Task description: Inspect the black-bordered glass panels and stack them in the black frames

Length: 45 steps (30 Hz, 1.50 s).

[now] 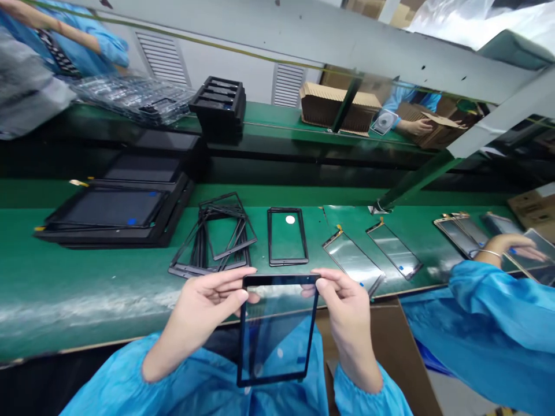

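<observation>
Between my hands, past the bench's front edge, hangs a clear glass touch panel with a black border point(277, 280). My left hand point(208, 309) pinches its upper left corner, thumb in front and fingers behind. At the upper right corner my right hand point(344, 315) grips it the same way. Just beyond it on the green bench lies a black rectangular frame point(269, 237) with a white round sticker. To its left is a loose pile of black frames point(202, 248). Two glass panels with orange flex tails, a nearer one point(353, 257) and a farther one point(394, 248), lie to the right.
Stacked black trays with dark screens point(117, 208) stand at left. A co-worker's hand point(511, 245) reaches over more panels at right. Behind are clear plastic trays point(139, 95), a black tray stack point(219, 107) and cardboard dividers point(338, 107). A green post point(416, 179) rises from the bench.
</observation>
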Motion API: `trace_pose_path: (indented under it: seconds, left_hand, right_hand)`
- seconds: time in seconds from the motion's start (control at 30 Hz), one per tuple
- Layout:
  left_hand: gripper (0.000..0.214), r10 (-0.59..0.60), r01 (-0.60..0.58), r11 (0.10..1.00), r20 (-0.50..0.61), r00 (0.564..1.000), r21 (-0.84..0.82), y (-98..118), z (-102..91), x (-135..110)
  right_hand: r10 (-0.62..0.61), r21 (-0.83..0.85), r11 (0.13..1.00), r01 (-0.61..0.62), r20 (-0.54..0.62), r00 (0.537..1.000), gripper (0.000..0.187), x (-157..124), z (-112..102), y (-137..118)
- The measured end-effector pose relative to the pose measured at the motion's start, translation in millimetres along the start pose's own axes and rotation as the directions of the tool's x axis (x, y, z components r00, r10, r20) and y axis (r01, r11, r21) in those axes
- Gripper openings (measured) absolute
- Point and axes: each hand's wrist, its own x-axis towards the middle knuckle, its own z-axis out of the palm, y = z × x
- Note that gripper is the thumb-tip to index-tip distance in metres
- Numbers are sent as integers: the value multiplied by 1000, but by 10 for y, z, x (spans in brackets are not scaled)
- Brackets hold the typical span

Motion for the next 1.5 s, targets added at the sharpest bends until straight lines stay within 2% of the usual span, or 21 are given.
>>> trace_pose_path:
  seconds: [0.17,0.27,0.33,0.4,0.43,0.47,0.53,0.57,0.63,0.7,0.73,0.8,0.93,1.07,1.17,1.33,1.4,1.43,1.47,1.5]
  left_hand:
    - [37,-4,5,997,-15,1000,77,-76,-20,4]
    - [32,102,-103,972,17,995,209,-122,-30,-10]
    - [30,261,-270,876,77,962,400,-100,-5,-15]
    - [40,347,-418,714,235,908,562,-36,48,-6]
    - [50,333,-464,660,323,886,591,4,78,5]
    - [61,285,-481,647,398,872,591,45,105,19]
    - [72,133,-434,711,501,855,552,115,133,47]
    - [71,58,-369,769,518,854,522,138,129,55]
    - [60,-63,-173,884,478,876,434,153,88,56]
    - [48,-127,17,958,368,921,287,124,25,36]
    - [45,-139,76,975,303,943,211,98,-4,22]
    - [43,-133,112,988,203,970,110,36,-35,-6]
    - [48,-110,109,994,109,988,16,-57,13,-51]
    - [52,-114,116,993,53,992,-26,-70,91,-79]
    - [53,-119,120,992,35,992,-30,-69,124,-87]
    - [47,-95,95,995,19,995,4,-101,110,-76]
    - [40,-10,8,994,21,1000,106,-95,69,-50]
    - [40,76,-79,976,21,997,203,-80,44,-27]
    - [41,186,-188,927,38,982,325,-57,20,3]
    - [44,302,-309,839,90,949,448,-27,-1,38]
  right_hand:
    - [-14,-4,1000,14,-56,998,10,-28,7,-7]
    - [-33,-30,999,31,-72,997,12,-39,7,-5]
    - [-44,-76,996,41,-43,998,11,-54,34,1]
    - [-53,-127,990,57,34,998,9,-74,88,14]
    - [-49,-134,989,61,89,995,9,-83,118,22]
    - [-32,-119,992,50,147,989,12,-89,140,32]
    - [31,-42,999,-21,240,970,33,-84,133,55]
    - [77,-5,997,-78,272,959,44,-74,93,71]
    - [183,11,981,-195,303,935,52,-46,-60,126]
    - [276,-31,960,-279,295,915,50,-26,-256,220]
    - [303,-26,951,-308,264,915,50,-24,-344,277]
    - [331,24,940,-340,169,928,49,-37,-455,375]
    - [301,104,949,-299,-5,954,51,-88,-423,399]
    - [184,19,983,-183,-105,977,51,-127,-304,325]
    - [129,-15,991,-134,-169,977,48,-170,-287,336]
    - [155,102,984,-143,-120,981,39,-256,-336,362]
    - [153,69,987,-146,-118,981,37,-294,-337,336]
    - [148,45,989,-143,-125,981,34,-314,-330,321]
    - [140,26,990,-138,-129,982,31,-334,-320,309]
    - [125,11,992,-125,-130,984,30,-354,-307,300]
